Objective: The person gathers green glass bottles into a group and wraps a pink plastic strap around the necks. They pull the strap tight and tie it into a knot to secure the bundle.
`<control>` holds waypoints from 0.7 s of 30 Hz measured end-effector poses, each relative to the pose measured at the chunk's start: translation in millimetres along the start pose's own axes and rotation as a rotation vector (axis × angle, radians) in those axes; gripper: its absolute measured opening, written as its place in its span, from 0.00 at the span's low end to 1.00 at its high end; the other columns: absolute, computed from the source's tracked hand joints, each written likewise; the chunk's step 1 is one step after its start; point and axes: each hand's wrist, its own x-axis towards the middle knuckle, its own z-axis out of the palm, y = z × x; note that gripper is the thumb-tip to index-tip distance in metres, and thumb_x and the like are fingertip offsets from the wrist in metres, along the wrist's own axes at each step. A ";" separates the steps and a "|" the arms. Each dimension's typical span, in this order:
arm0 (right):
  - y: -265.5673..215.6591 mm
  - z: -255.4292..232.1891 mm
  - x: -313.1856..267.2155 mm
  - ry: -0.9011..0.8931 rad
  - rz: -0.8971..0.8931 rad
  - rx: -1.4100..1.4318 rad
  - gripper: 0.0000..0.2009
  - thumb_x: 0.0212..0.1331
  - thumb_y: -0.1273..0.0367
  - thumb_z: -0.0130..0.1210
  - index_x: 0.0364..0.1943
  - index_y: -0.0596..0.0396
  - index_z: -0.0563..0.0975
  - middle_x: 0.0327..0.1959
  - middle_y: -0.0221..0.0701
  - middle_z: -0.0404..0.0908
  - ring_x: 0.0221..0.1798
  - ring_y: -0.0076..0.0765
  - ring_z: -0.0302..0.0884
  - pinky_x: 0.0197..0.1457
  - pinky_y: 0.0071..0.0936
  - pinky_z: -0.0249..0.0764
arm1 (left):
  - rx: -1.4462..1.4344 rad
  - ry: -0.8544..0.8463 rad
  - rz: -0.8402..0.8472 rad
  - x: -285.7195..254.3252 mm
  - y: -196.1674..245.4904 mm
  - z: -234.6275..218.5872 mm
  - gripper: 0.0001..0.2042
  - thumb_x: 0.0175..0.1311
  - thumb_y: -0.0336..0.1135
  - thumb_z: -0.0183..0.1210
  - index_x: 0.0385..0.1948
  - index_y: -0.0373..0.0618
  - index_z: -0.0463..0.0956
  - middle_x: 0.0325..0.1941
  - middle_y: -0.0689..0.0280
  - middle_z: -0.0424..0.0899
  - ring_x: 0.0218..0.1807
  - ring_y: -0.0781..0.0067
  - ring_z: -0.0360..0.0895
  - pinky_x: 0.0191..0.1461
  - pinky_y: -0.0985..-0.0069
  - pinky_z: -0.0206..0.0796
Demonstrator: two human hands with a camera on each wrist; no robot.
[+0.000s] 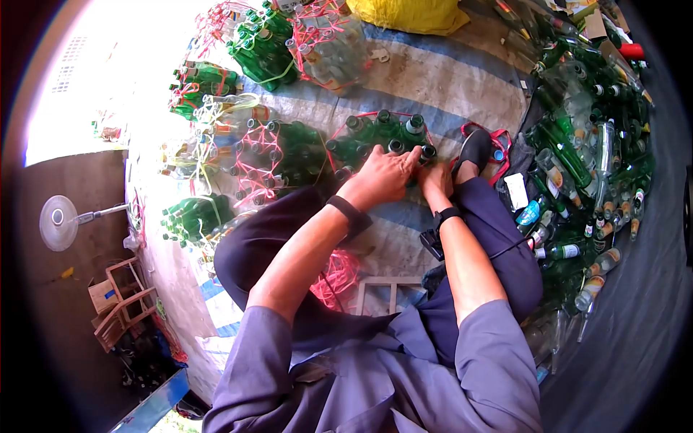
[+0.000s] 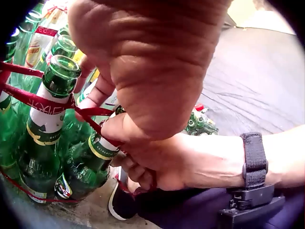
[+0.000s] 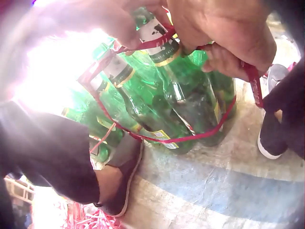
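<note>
A cluster of green glass bottles (image 1: 384, 130) stands upright between the person's legs. Red plastic strap (image 2: 35, 101) runs around the bottle necks, and a second loop of it (image 3: 190, 138) circles their lower bodies. At the near right side of the cluster, the left hand (image 1: 382, 175) pinches the strap beside a labelled neck, its thumb (image 2: 116, 130) on the strap. Close against it, the right hand (image 1: 436, 182) has its fingers curled round the strap, whose loose end (image 3: 251, 86) hangs below. The hands partly cover the crossing of the strap.
More tied bundles of bottles (image 1: 263, 54) stand to the left and behind. Loose bottles (image 1: 570, 159) lie piled at the right. A yellow sack (image 1: 408, 14) is at the back. Pink string (image 1: 337, 278) and a wooden frame (image 1: 390, 283) lie near the legs; red strap (image 1: 500, 148) lies by a shoe (image 1: 474, 150).
</note>
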 end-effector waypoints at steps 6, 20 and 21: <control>-0.2 -3.7 -2.1 -0.001 -0.056 0.009 0.29 0.46 0.45 0.68 0.40 0.58 0.85 0.43 0.51 0.85 0.50 0.59 0.83 0.50 0.48 0.78 | 0.156 -0.005 0.012 -0.9 5.3 -2.9 0.28 0.54 0.32 0.57 0.61 0.39 0.67 0.46 0.65 0.83 0.48 0.67 0.83 0.50 0.61 0.59; 24.6 0.5 8.2 -0.048 -0.232 0.070 0.16 0.51 0.53 0.64 0.37 0.47 0.87 0.36 0.47 0.86 0.44 0.59 0.84 0.46 0.47 0.77 | 0.179 -0.049 -0.015 1.6 4.2 -23.8 0.13 0.49 0.35 0.62 0.39 0.50 0.77 0.39 0.66 0.81 0.46 0.66 0.82 0.50 0.59 0.62; 25.3 -0.9 6.3 -0.038 -0.287 0.088 0.14 0.52 0.55 0.63 0.36 0.47 0.87 0.36 0.48 0.86 0.43 0.59 0.84 0.46 0.47 0.77 | 0.167 -0.033 -0.005 1.6 2.4 -26.8 0.13 0.49 0.35 0.62 0.38 0.49 0.77 0.38 0.66 0.82 0.45 0.65 0.83 0.49 0.60 0.63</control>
